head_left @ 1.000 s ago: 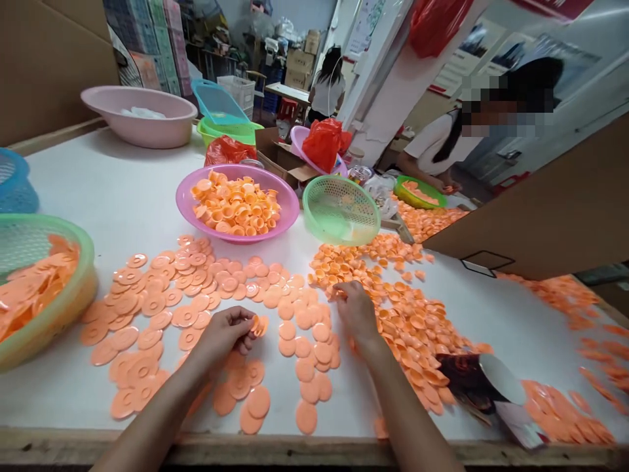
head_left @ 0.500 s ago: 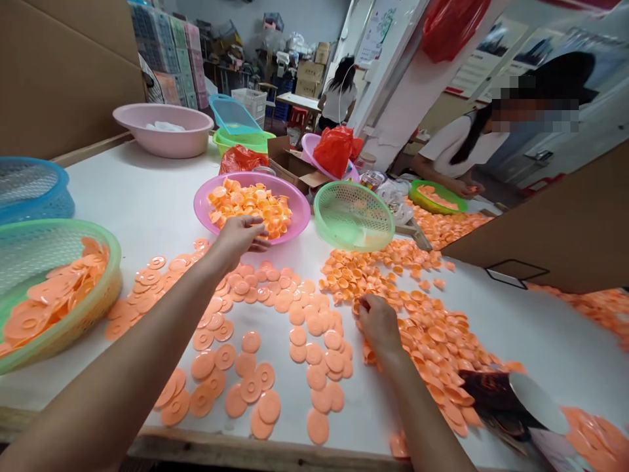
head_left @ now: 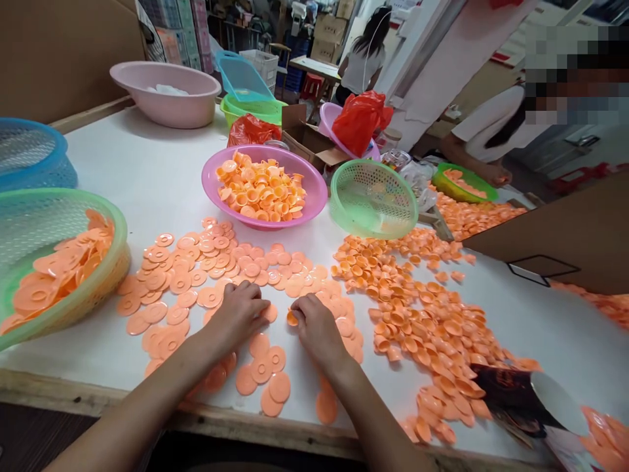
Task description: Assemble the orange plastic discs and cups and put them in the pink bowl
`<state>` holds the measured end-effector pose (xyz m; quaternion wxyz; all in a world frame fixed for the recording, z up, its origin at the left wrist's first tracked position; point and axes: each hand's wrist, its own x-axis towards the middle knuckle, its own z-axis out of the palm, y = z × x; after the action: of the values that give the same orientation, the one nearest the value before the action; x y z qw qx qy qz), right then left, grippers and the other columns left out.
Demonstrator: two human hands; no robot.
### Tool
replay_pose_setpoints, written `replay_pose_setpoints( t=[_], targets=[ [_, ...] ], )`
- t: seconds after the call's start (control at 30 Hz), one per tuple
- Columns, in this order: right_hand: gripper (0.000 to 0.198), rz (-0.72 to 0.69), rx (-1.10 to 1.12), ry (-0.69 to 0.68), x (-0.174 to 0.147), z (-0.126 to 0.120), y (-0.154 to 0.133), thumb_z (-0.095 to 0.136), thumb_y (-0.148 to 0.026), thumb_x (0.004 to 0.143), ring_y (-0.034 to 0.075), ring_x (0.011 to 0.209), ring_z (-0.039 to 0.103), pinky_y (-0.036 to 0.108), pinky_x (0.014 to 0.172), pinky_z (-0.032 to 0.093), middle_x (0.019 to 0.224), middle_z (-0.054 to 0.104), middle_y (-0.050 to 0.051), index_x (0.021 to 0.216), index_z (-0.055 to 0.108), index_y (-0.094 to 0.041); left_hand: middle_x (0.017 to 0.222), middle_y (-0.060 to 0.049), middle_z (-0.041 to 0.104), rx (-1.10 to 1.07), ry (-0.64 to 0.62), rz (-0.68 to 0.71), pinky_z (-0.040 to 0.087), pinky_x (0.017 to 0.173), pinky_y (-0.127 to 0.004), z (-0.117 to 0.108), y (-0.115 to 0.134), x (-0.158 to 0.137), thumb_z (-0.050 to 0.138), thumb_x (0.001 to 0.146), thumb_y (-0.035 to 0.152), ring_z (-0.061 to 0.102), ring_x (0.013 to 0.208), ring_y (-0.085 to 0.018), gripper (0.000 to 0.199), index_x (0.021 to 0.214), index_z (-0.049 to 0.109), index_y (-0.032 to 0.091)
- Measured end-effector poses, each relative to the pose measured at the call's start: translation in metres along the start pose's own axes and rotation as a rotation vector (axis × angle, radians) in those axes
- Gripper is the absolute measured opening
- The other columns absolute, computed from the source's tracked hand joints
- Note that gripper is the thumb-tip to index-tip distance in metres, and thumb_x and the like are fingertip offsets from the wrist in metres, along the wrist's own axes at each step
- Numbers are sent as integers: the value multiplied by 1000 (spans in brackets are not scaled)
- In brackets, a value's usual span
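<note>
My left hand is low over the table, fingers curled, with the fingertips on the edge of a small orange saucer-like disc. Facing it, my right hand pinches a small orange cup between thumb and fingers. A short gap separates cup and disc. Many flat orange discs with raised rings lie around and under both hands. To the right spreads a heap of loose orange cups. Beyond my hands, a pink bowl holds a pile of orange pieces.
A green basket with orange discs stands at left, a blue basket behind it. Another green basket sits right of the pink bowl. A cardboard panel borders the right. A co-worker handles orange pieces beyond it.
My left hand has come back from the pink bowl to the discs. My right hand has moved left from the cup heap, bringing a cup. The view has tilted down.
</note>
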<state>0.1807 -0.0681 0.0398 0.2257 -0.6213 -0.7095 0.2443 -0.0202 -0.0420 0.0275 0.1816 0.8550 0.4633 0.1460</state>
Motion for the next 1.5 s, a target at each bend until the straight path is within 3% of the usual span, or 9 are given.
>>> replay_pose_setpoints(
  t=[0.13, 0.3, 0.4, 0.5, 0.67, 1.03, 1.23, 1.37, 1.5],
  targets=[
    [20, 5, -98, -44, -1, 0, 0, 46, -7, 86, 17, 74, 58, 27, 66, 41, 85, 65, 5, 82, 62, -19, 83, -4, 59, 35, -15, 102, 23, 73, -36, -3, -3, 5, 63, 83, 22, 50, 84, -19, 9, 75, 66, 19],
    [14, 98, 121, -124, -18, -5, -11, 55, -13, 84, 16, 70, 60, 26, 65, 42, 74, 68, 1, 75, 63, -20, 89, -5, 60, -17, 5, 59, 24, 76, -36, -9, 1, -7, 62, 85, 17, 51, 87, -20, 7, 87, 68, 20],
    [13, 159, 245, -174, -35, -1, -13, 56, -16, 83, 15, 65, 60, 25, 61, 42, 70, 68, 0, 74, 65, -21, 96, -4, 61, -95, -80, 108, 25, 78, -37, -12, 14, -23, 70, 80, 19, 51, 93, -21, 7, 86, 69, 23],
    [12, 263, 322, -106, -46, 0, -4, 57, -21, 83, 15, 60, 59, 25, 57, 42, 67, 67, 1, 76, 67, -20, 97, -4, 60, -142, -193, 143, 25, 77, -37, -6, 27, -34, 77, 75, 25, 50, 94, -22, 10, 81, 69, 24],
    [13, 371, 406, -29, -45, -7, 7, 59, -26, 82, 14, 53, 55, 25, 51, 41, 64, 66, 1, 75, 68, -19, 101, -5, 59, -170, -154, 113, 26, 80, -39, 10, 35, -30, 73, 78, 24, 49, 100, -24, 15, 92, 69, 25],
    [15, 238, 192, -32, -46, 14, -4, 56, -17, 79, 13, 56, 52, 24, 53, 36, 59, 59, -1, 65, 54, -20, 89, -3, 63, -261, -67, -44, 29, 80, -39, 24, 42, -28, 62, 80, 14, 53, 93, -20, 10, 74, 67, 19],
    [16, 157, 109, -7, -50, 16, -4, 52, -17, 84, 14, 59, 53, 24, 57, 36, 64, 61, 0, 68, 53, -20, 78, -3, 68, -526, -156, -314, 37, 70, -31, 14, 48, -16, 55, 82, 20, 59, 77, -18, 20, 94, 72, 21],
    [17, 150, 81, 2, -51, 18, -5, 52, -17, 85, 14, 59, 52, 25, 56, 35, 65, 61, 0, 68, 53, -20, 58, 0, 59, -568, -209, -442, 29, 54, -25, 23, 55, -12, 52, 79, 20, 50, 57, -13, 18, 63, 60, 17],
    [20, 147, 112, 42, -54, 26, -5, 51, -19, 86, 14, 57, 50, 25, 55, 35, 63, 58, 0, 67, 50, -21, 51, 3, 50, -585, -163, -438, 25, 52, -24, 30, 55, -16, 50, 80, 22, 45, 53, -11, 27, 54, 45, 18]
  ],
)
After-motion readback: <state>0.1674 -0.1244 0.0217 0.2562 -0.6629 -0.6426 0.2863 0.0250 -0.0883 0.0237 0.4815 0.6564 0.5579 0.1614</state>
